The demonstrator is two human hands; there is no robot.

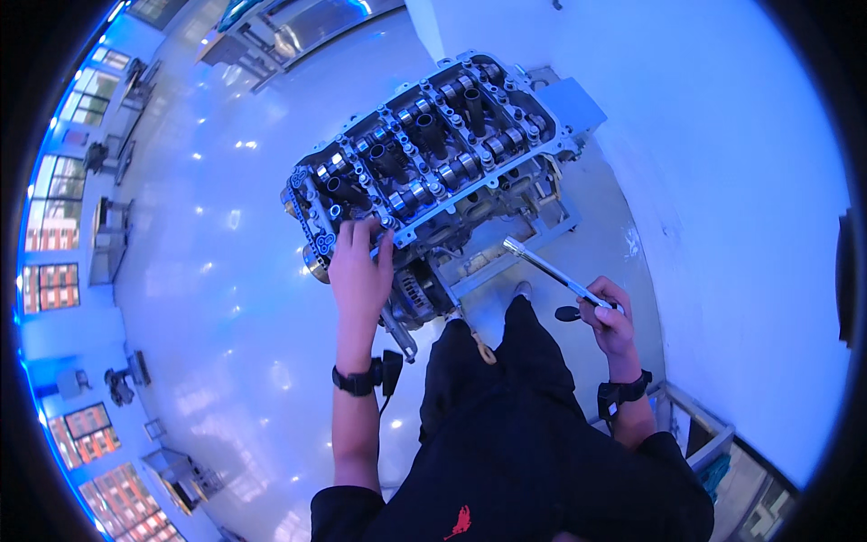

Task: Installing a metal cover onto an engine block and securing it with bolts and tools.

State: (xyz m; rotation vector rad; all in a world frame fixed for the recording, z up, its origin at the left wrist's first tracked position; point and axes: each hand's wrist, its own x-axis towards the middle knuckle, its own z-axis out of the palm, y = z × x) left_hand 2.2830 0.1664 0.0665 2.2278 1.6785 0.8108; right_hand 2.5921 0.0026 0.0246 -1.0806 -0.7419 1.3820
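Observation:
An engine cylinder head (pixel 424 144) with its cover off lies before me, showing camshafts (pixel 461 170), bolts and dark round tubes. At its near left corner my left hand (pixel 359 271) reaches down with bent fingers, thumb and fingertips close together beside a bolt (pixel 386 221). Whatever sits between those fingertips is too small to make out. Off to the right, my right hand (pixel 610 316) is closed around a ratchet wrench with a long chrome extension bar (pixel 551 271). The bar's socket end points up and left towards the engine, apart from it. A black rounded end sticks out beside this hand.
The engine rests on a metal stand (pixel 515 257); an alternator (pixel 415 294) hangs low on its near side. A white wall (pixel 722 181) rises at right. A metal-framed cart (pixel 695 415) stands at lower right, a workbench (pixel 307 41) at the back. More benches line the windows at left.

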